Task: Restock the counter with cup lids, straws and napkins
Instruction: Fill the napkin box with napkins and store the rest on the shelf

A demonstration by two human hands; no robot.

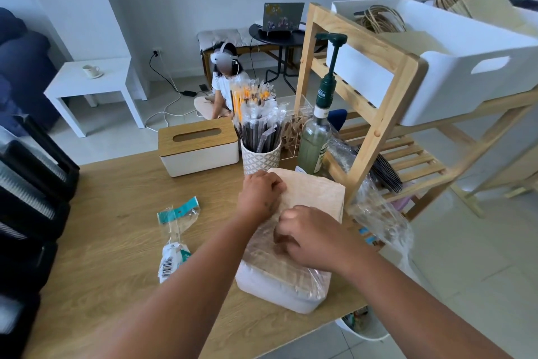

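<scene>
Wooden counter (116,213) under my arms, with a wooden shelf (378,114) crowding its right edge. My left hand (260,192) presses its curled fingers on the far end of a stack of brown napkins (314,192), and my right hand (308,238) is closed, pinching the clear wrap (291,265) that covers the near half of the stack. The stack lies on top of a white box (270,291) near the counter's front right corner.

If I tug the wrap hard, I think the napkins could slide out loose and spill off the edge (the floor is right there). A jerk away from me could also knock the green bottle (316,137) or the cup of straws (260,152), both just beyond my left hand. The second box (199,152) sits further back; its slot looks empty. I see no cup lids clearly.
</scene>
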